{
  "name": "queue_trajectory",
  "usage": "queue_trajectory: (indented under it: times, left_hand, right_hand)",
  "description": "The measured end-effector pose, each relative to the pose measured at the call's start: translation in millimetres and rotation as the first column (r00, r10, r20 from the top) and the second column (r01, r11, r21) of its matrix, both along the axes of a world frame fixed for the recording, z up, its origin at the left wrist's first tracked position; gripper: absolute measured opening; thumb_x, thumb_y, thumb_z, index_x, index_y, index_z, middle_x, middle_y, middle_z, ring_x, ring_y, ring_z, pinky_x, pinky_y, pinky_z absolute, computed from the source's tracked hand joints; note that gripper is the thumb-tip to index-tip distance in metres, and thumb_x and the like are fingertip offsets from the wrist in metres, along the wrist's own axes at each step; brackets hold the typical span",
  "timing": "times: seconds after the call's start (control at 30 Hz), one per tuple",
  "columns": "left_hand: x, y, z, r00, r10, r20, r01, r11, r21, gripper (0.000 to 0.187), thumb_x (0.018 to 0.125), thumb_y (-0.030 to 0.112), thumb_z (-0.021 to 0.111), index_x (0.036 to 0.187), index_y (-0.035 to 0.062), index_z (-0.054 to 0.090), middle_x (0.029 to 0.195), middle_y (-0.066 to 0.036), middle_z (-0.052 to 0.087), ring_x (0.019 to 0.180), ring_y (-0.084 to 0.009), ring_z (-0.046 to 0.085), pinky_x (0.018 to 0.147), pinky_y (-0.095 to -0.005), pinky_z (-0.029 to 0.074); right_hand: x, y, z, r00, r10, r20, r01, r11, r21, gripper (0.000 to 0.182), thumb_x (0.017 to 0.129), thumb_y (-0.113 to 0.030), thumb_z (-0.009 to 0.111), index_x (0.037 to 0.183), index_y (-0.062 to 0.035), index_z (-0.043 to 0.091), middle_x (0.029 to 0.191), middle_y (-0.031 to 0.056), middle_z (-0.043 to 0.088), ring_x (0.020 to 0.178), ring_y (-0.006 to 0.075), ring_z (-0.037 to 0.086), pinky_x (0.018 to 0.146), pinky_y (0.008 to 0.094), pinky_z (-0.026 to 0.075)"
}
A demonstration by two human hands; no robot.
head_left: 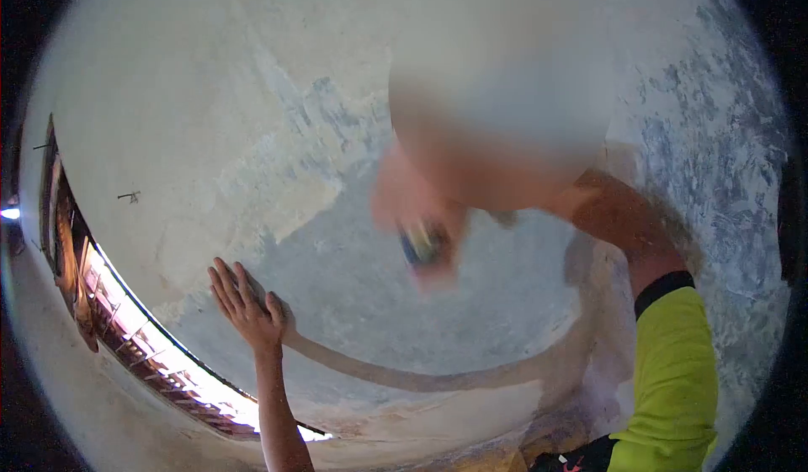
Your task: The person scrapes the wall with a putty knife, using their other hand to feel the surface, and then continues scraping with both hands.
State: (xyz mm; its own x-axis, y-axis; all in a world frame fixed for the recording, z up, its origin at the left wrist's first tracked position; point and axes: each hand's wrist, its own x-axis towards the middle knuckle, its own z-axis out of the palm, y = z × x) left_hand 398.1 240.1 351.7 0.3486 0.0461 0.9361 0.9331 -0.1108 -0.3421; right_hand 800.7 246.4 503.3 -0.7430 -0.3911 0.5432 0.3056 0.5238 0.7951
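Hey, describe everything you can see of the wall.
The wall looks like plaster, pale and uneven, with a darker, smoother-looking grey patch mid-view and bluish-grey blotches at the right. A small dark piece sticks out near the left edge. A curved shadow crosses below the patch. The left hand appears to rest on it, palm down; the right hand is too blurred to tell whether it touches.
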Motion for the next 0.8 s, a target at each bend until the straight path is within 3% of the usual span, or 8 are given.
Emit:
queue_trajectory:
  times: [0.07, 0.23, 0.4, 0.57, 0.63, 0.7, 0.77, 0.8]
  left_hand:
    - [-0.7, -4.2, -1.8, 1.000, 0.017, -0.001, -0.017, 1.000, -0.021, 0.057, 0.094, 0.042, 0.033, 0.141, 0.0094, 0.034, 0.148, -0.016, 0.025, 0.138, -0.0359, 0.020, 0.111, -0.0508, 0.017]
    - [12.0, -25.2, -0.1, 0.998, -0.018, 0.068, 0.026, 0.992, -0.122, 0.058, 0.089, 0.034, 0.049, 0.141, 0.0102, 0.035, 0.149, -0.014, 0.025, 0.138, -0.0343, 0.019, 0.111, -0.0502, 0.018]
    - [24.1, -44.0, 7.4, 0.993, -0.024, 0.115, 0.049, 0.975, -0.216, 0.066, 0.081, 0.025, 0.064, 0.140, 0.0123, 0.036, 0.150, -0.012, 0.024, 0.138, -0.0333, 0.021, 0.111, -0.0480, 0.022]
    - [23.0, -62.9, -14.0, 0.971, -0.088, 0.223, 0.163, 0.923, -0.348, 0.068, 0.080, 0.029, 0.067, 0.138, 0.0100, 0.038, 0.149, -0.014, 0.025, 0.136, -0.0351, 0.025, 0.108, -0.0444, 0.029]
    - [28.0, -79.2, -43.9, 0.945, -0.114, 0.305, 0.248, 0.858, -0.450, 0.067, 0.079, 0.027, 0.068, 0.136, 0.0083, 0.040, 0.146, -0.016, 0.029, 0.131, -0.0352, 0.033, 0.105, -0.0436, 0.033]
    - [25.4, -91.7, -95.8, 0.931, -0.113, 0.346, 0.302, 0.772, -0.560, 0.062, 0.079, 0.024, 0.068, 0.133, 0.0070, 0.043, 0.142, -0.018, 0.036, 0.126, -0.0351, 0.041, 0.102, -0.0435, 0.036]
    - [31.8, -120.7, -157.9, 0.914, -0.054, 0.403, 0.336, 0.657, -0.675, 0.055, 0.081, 0.021, 0.065, 0.131, 0.0067, 0.045, 0.135, -0.018, 0.045, 0.121, -0.0362, 0.045, 0.098, -0.0450, 0.039]
    - [34.0, -135.3, -204.3, 0.889, -0.056, 0.454, 0.383, 0.631, -0.674, 0.054, 0.083, 0.021, 0.062, 0.132, 0.0071, 0.043, 0.133, -0.018, 0.046, 0.119, -0.0370, 0.047, 0.097, -0.0457, 0.040]
  right_hand:
    - [3.9, 1.9, -11.4, 1.000, -0.012, -0.003, 0.012, 0.999, -0.046, 0.053, 0.067, -0.056, 0.069, 0.059, -0.0102, 0.044, 0.054, 0.0018, 0.043, 0.048, 0.0202, 0.050, 0.044, 0.0343, 0.039]
    - [-3.2, -35.4, -31.7, 0.916, 0.359, -0.181, -0.367, 0.930, -0.011, 0.051, 0.066, -0.054, 0.071, 0.066, -0.0080, 0.050, 0.060, 0.0041, 0.047, 0.048, 0.0228, 0.048, 0.046, 0.0345, 0.041]
    - [-30.8, -71.2, -124.5, 0.987, 0.137, -0.084, -0.157, 0.931, -0.329, 0.049, 0.069, -0.051, 0.070, 0.076, -0.0060, 0.051, 0.082, 0.0072, 0.052, 0.063, 0.0228, 0.052, 0.054, 0.0347, 0.044]
    - [-55.0, -122.9, -224.3, 0.969, 0.181, -0.167, -0.246, 0.670, -0.701, 0.038, 0.073, -0.030, 0.072, 0.093, -0.0020, 0.054, 0.098, 0.0127, 0.050, 0.087, 0.0303, 0.052, 0.073, 0.0421, 0.043]
    - [-55.8, -154.4, -250.7, 0.968, -0.024, -0.249, -0.183, 0.609, -0.772, 0.032, 0.074, -0.022, 0.073, 0.092, -0.0019, 0.056, 0.094, 0.0121, 0.051, 0.082, 0.0311, 0.053, 0.069, 0.0395, 0.044]
    - [-56.3, -176.3, -290.4, 0.926, -0.166, -0.338, -0.311, 0.169, -0.935, 0.031, 0.075, -0.023, 0.074, 0.091, -0.0016, 0.057, 0.087, 0.0108, 0.052, 0.077, 0.0254, 0.056, 0.066, 0.0352, 0.045]
    - [-49.7, -187.8, -329.5, 0.893, -0.398, -0.209, -0.252, -0.061, -0.966, 0.028, 0.075, -0.015, 0.073, 0.089, 0.0020, 0.055, 0.087, 0.0114, 0.057, 0.079, 0.0193, 0.058, 0.068, 0.0344, 0.048]
    - [-42.2, -186.3, -370.0, 0.803, -0.509, -0.310, -0.440, -0.154, -0.885, 0.025, 0.077, -0.014, 0.072, 0.089, 0.0005, 0.056, 0.085, 0.0094, 0.059, 0.078, 0.0179, 0.059, 0.066, 0.0323, 0.049]
